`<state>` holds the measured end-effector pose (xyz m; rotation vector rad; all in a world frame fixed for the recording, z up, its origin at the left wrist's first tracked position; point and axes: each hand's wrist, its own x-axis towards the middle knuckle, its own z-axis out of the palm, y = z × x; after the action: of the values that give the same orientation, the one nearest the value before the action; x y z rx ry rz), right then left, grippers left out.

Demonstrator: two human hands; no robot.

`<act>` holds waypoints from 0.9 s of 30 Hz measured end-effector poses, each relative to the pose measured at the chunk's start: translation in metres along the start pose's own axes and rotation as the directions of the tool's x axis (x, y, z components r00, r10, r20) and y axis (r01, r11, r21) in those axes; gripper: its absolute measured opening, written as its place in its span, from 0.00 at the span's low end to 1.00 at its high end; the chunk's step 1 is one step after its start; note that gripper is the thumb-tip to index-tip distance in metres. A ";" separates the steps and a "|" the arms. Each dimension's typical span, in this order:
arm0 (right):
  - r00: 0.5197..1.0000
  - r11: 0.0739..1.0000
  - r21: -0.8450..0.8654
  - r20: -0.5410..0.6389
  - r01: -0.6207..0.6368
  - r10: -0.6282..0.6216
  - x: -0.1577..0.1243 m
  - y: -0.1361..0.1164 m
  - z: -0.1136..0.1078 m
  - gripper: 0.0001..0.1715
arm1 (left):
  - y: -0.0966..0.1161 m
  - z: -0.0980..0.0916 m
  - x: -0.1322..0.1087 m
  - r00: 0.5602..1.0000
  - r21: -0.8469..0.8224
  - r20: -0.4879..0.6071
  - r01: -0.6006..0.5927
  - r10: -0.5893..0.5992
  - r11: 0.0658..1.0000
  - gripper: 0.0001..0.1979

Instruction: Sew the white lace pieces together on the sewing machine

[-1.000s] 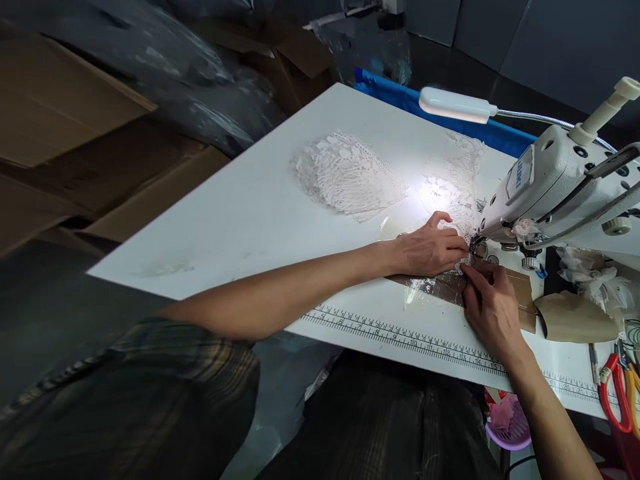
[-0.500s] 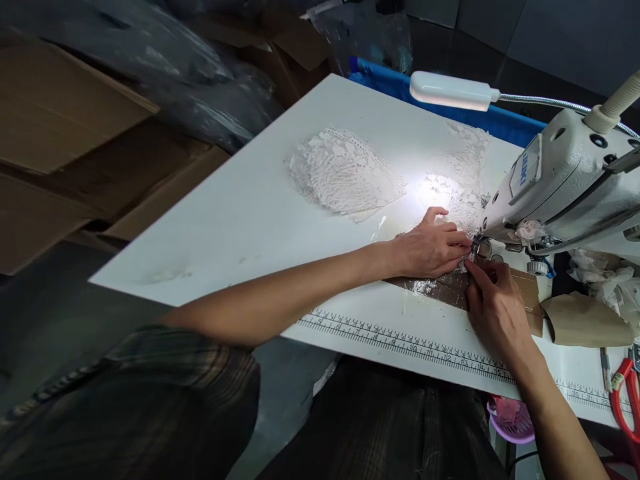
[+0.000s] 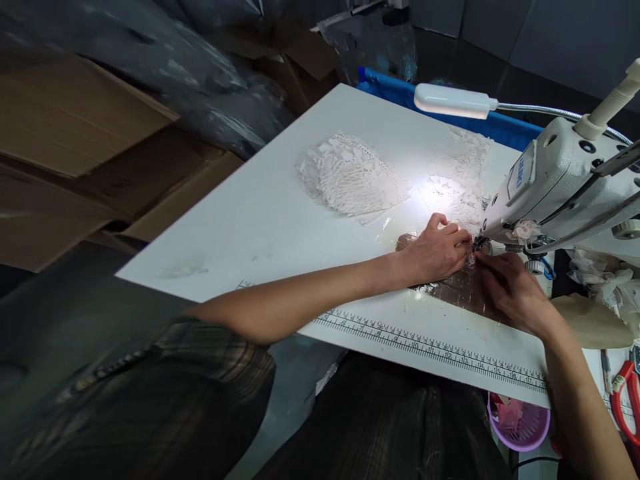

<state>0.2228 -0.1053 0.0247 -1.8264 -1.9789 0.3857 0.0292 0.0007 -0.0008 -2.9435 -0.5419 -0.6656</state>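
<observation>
My left hand [image 3: 435, 252] lies on the white table [image 3: 280, 207] with its fingers curled together, pressing a small piece of white lace [image 3: 469, 257] right at the needle of the white sewing machine [image 3: 560, 187]. My right hand [image 3: 515, 293] rests on the brown taped patch [image 3: 457, 290] just in front of the needle. Its fingers pinch the same lace from the near side. The fingertips of both hands almost touch under the machine head. How much lace lies under the presser foot is hidden.
A pile of white lace pieces [image 3: 350, 175] lies mid-table, more lace [image 3: 463, 167] under the lamp [image 3: 453, 101]. A ruler strip [image 3: 425, 343] runs along the near edge. Red scissors [image 3: 623, 400] and a purple basket [image 3: 520, 423] sit at right. Cardboard boxes [image 3: 75, 133] stand at left.
My right hand has slid forward and to the right, closer to the needle. The left hand stays at the presser foot. The camera has shifted slightly.
</observation>
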 end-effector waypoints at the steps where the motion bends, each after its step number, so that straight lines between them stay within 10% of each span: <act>1: 0.998 0.996 0.074 -0.029 -0.053 0.056 0.001 0.007 -0.002 0.22 | 0.000 0.000 0.000 1.000 0.001 -0.010 0.003 -0.003 1.000 0.12; 6: 0.932 0.906 0.281 -0.083 -0.317 0.352 0.000 0.028 0.001 0.23 | -0.011 -0.012 0.000 0.988 -0.003 -0.150 -0.022 0.021 1.000 0.13; 15: 0.954 0.959 0.156 -0.147 -0.238 0.261 -0.002 0.015 0.002 0.18 | -0.013 -0.007 0.005 0.985 -0.188 -0.062 -0.168 0.159 0.968 0.13; 27: 0.984 0.982 0.125 -0.088 -0.141 0.153 -0.002 0.008 -0.001 0.18 | -0.017 -0.003 0.009 0.995 -0.442 -0.094 -0.024 -0.019 0.897 0.11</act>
<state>0.2308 -0.1063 0.0214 -1.8846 -1.7248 0.4409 0.0296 0.0191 0.0056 -3.2983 -0.4231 -1.0529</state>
